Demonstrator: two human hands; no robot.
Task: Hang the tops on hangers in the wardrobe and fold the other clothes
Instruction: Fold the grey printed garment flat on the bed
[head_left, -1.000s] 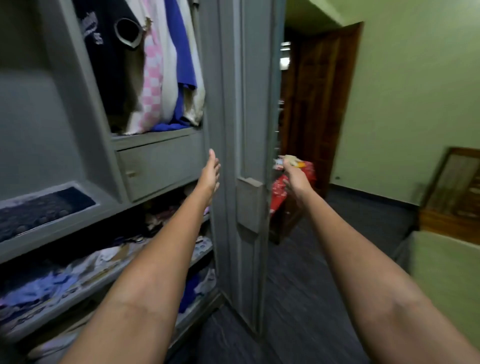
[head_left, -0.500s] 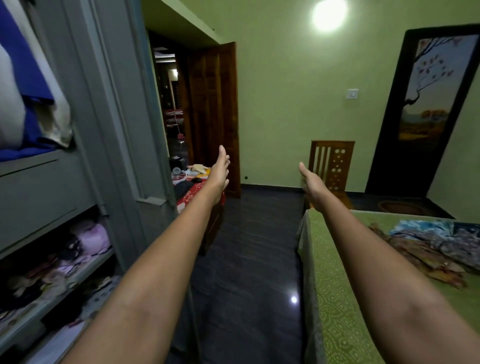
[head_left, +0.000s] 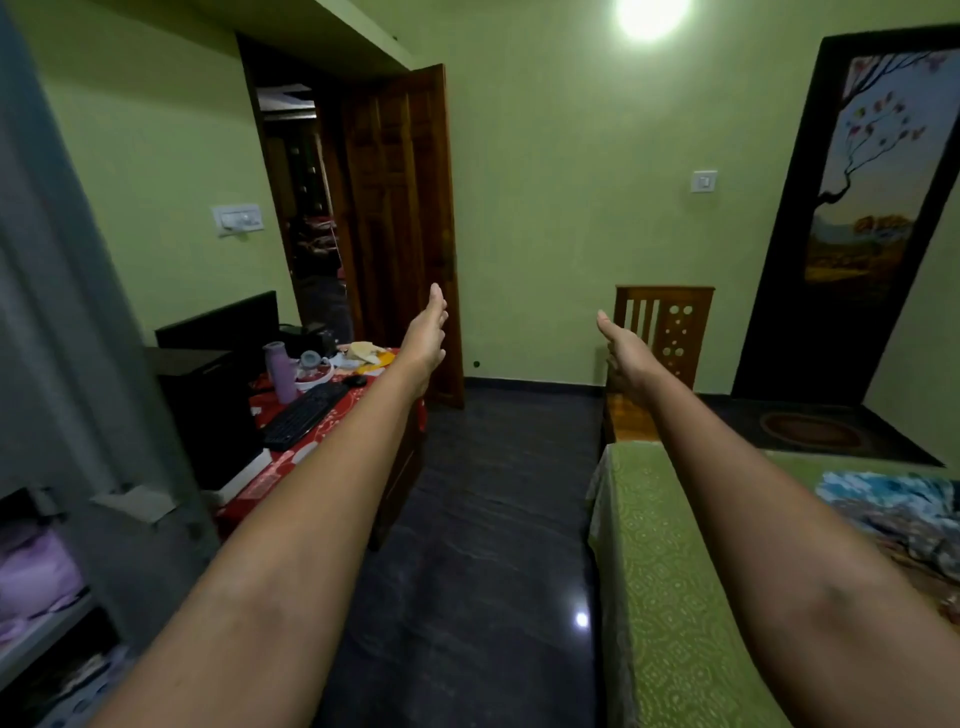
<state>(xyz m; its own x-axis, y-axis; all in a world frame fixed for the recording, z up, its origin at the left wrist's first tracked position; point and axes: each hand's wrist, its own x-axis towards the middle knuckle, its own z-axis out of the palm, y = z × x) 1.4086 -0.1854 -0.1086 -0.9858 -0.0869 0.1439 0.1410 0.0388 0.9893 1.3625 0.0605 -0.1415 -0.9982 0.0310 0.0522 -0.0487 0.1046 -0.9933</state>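
Head view, left hand: the left hand (head_left: 427, 332) is stretched out in front with flat, straight fingers. It holds nothing.
Head view, right hand: the right hand (head_left: 626, 352) is stretched out too. Its thumb points up. It holds nothing that I can see, but I cannot tell how its fingers lie.
Head view, wardrobe: the tall grey wardrobe (head_left: 57, 322) stands at the left edge. Only its side and a bit of its low shelves show.
Head view, shelf clothes: soft lilac folded clothes (head_left: 34, 577) lie on a low shelf inside it.
Head view, clothes to sort: a heap of blue, white and brown patterned clothes (head_left: 904, 525) lies on the bed with the green patterned cover (head_left: 660, 571), at the right. The heap is near the right arm and well apart from both hands.
Head view, table: a small table with a red flowery cloth (head_left: 291, 462) stands beside the wardrobe. On it are a black keyboard (head_left: 304, 415) and a lilac bottle (head_left: 283, 371).
Head view, far side: a brown wooden door (head_left: 402, 228) stands open, and a brown wooden chair (head_left: 662, 332) stands at the end of the bed.
Step now: I think the person is between clothes, facing the room with no cloth in hand.
Next move: I think the hands need to go down to the heap on the bed and pick one piece. A top goes on a hanger in the wardrobe. Anything else gets folded. No hanger shows here.
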